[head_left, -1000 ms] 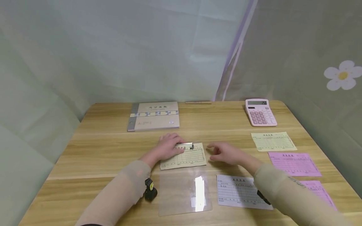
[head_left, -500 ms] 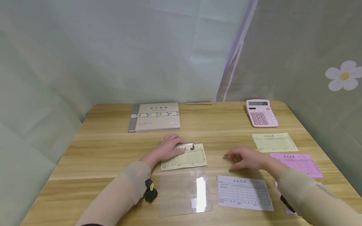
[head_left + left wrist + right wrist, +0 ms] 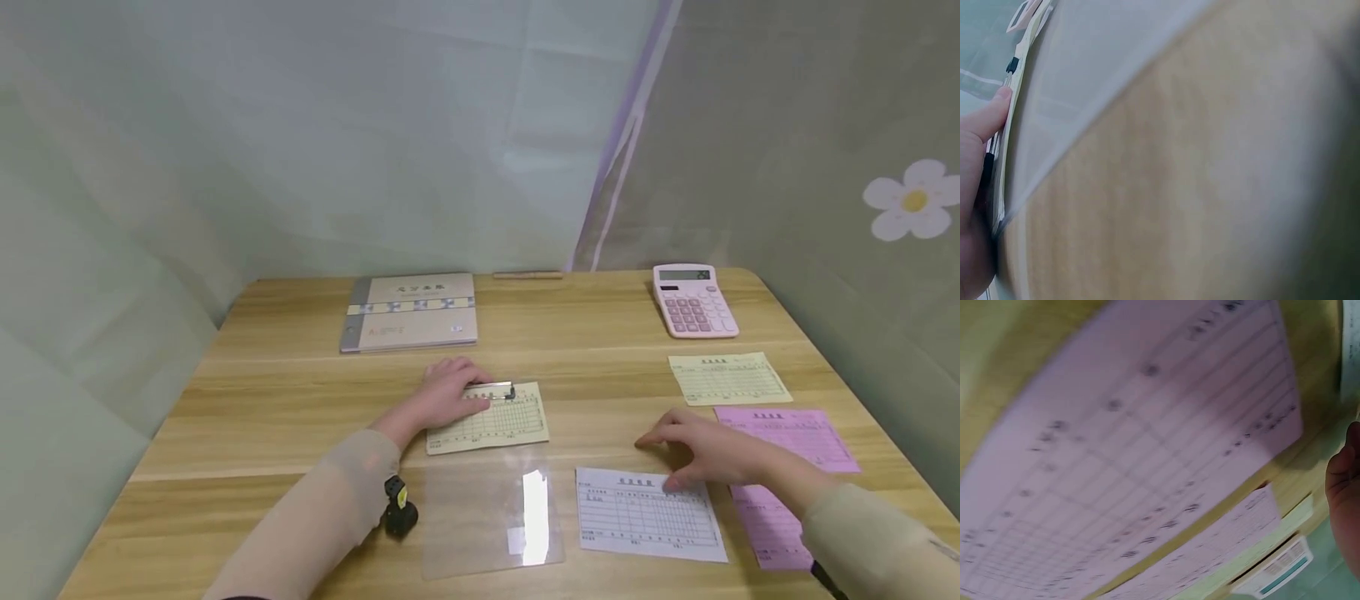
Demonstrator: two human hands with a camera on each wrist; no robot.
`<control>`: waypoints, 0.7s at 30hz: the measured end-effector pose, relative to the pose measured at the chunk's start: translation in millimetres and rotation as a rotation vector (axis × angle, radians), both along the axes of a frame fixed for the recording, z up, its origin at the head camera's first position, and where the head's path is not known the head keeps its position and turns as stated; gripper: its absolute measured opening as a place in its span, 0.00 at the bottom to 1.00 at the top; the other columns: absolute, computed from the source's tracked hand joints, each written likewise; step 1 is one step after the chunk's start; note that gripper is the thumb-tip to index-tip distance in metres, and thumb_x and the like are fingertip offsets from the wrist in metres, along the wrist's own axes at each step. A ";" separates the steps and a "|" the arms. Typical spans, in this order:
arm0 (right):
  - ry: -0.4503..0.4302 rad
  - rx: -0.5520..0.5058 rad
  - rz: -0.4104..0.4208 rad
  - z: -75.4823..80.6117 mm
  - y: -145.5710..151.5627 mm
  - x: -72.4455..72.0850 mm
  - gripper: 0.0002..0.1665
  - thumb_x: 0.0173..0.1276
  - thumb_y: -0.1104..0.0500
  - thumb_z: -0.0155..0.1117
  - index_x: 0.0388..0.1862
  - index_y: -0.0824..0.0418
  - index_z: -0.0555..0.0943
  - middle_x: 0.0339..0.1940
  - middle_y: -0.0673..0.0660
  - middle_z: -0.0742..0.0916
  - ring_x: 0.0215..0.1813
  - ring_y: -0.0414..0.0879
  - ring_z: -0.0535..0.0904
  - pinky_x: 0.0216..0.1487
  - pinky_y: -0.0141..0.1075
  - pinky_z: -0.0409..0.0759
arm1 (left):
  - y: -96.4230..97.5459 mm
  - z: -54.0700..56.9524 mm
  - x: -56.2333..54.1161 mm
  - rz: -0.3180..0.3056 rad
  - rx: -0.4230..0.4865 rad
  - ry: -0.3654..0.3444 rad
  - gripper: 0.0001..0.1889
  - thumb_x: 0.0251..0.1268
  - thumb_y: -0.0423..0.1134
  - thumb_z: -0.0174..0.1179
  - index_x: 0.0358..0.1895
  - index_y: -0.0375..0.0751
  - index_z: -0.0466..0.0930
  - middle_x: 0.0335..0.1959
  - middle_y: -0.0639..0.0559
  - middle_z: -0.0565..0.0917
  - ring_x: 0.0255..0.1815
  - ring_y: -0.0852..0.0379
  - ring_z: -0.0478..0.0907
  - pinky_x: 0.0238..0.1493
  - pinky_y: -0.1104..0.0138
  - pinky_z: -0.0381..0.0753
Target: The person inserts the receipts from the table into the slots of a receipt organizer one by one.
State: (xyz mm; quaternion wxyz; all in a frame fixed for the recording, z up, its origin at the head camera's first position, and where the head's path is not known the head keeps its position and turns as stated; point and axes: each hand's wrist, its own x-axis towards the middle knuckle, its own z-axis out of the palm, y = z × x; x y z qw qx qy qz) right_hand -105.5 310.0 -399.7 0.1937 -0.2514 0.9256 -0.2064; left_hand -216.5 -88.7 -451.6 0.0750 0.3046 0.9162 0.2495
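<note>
A clear clipboard (image 3: 480, 517) lies on the table with pale yellow slips (image 3: 517, 421) under its metal clip (image 3: 501, 389). My left hand (image 3: 444, 395) grips the clipboard at its clip end, the thumb across the clip. In the left wrist view the thumb (image 3: 994, 112) lies along the slips' edge and the other fingers are mostly hidden. My right hand (image 3: 701, 446) is over the upper right edge of a white form (image 3: 637, 521), its fingers loosely bent and nothing between them. Whether the thumb touches the form I cannot tell.
To the right lie two pink forms (image 3: 795, 433) and a yellow form (image 3: 727, 379), with a pink calculator (image 3: 693, 304) behind them. An account book (image 3: 416, 312) and a thin pen-like stick (image 3: 527, 275) are at the back edge. Cloth (image 3: 412, 142) hangs behind the table.
My right hand has moved right and toward me, from beside the yellow slips to over the white form. The left hand has stayed on the clip.
</note>
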 end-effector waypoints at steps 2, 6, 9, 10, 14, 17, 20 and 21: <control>0.012 -0.009 -0.001 -0.3 5.8 3.8 0.36 0.50 0.36 0.67 0.58 0.46 0.77 0.52 0.49 0.73 0.50 0.45 0.71 0.51 0.44 0.71 | 0.4 0.4 -0.1 -0.003 0.009 0.002 0.21 0.60 0.55 0.60 0.54 0.55 0.77 0.50 0.58 0.73 0.52 0.56 0.65 0.55 0.56 0.57; 0.023 -0.002 -0.013 -2.4 14.5 10.2 0.36 0.50 0.37 0.68 0.59 0.48 0.77 0.54 0.51 0.72 0.52 0.48 0.70 0.53 0.48 0.70 | 1.0 1.0 0.0 -0.005 0.016 -0.002 0.20 0.59 0.54 0.60 0.54 0.54 0.77 0.50 0.58 0.73 0.53 0.55 0.65 0.55 0.55 0.57; 0.025 0.006 -0.014 -3.6 16.9 12.3 0.36 0.50 0.39 0.69 0.59 0.47 0.76 0.55 0.50 0.72 0.55 0.49 0.69 0.55 0.50 0.69 | 0.2 2.4 0.4 -0.001 0.016 -0.010 0.20 0.60 0.54 0.60 0.54 0.54 0.77 0.50 0.57 0.73 0.53 0.55 0.65 0.55 0.55 0.57; 0.027 0.009 -0.014 -4.1 17.4 12.6 0.35 0.50 0.40 0.70 0.59 0.46 0.76 0.56 0.50 0.71 0.55 0.49 0.69 0.55 0.51 0.68 | 0.2 2.9 0.2 0.000 0.016 -0.012 0.20 0.60 0.54 0.60 0.54 0.54 0.77 0.50 0.57 0.73 0.53 0.55 0.65 0.55 0.55 0.57; 0.072 0.010 0.003 -6.2 18.7 11.8 0.33 0.52 0.41 0.69 0.58 0.47 0.77 0.54 0.50 0.72 0.55 0.48 0.70 0.55 0.51 0.69 | 0.3 4.7 0.2 0.003 0.008 -0.018 0.20 0.60 0.55 0.60 0.54 0.53 0.77 0.51 0.57 0.73 0.54 0.55 0.65 0.55 0.56 0.57; 0.104 0.009 0.016 -7.9 19.1 10.5 0.30 0.54 0.40 0.67 0.56 0.47 0.79 0.53 0.49 0.73 0.53 0.47 0.70 0.53 0.49 0.70 | 0.5 4.6 0.2 0.002 -0.003 -0.022 0.21 0.60 0.55 0.59 0.54 0.53 0.77 0.52 0.56 0.73 0.55 0.54 0.65 0.56 0.56 0.56; 0.110 0.006 0.013 -8.5 19.2 10.3 0.29 0.55 0.38 0.65 0.55 0.46 0.79 0.53 0.48 0.73 0.53 0.45 0.70 0.53 0.47 0.71 | 0.6 4.2 0.2 0.000 -0.003 -0.023 0.21 0.60 0.55 0.60 0.54 0.54 0.77 0.53 0.56 0.73 0.55 0.54 0.65 0.56 0.56 0.57; 0.106 0.002 0.010 -8.2 19.2 10.6 0.29 0.55 0.38 0.64 0.55 0.46 0.79 0.53 0.48 0.73 0.53 0.46 0.70 0.53 0.47 0.71 | 0.4 4.1 0.3 -0.001 -0.001 -0.024 0.21 0.60 0.55 0.60 0.54 0.53 0.77 0.52 0.56 0.73 0.55 0.54 0.65 0.56 0.56 0.57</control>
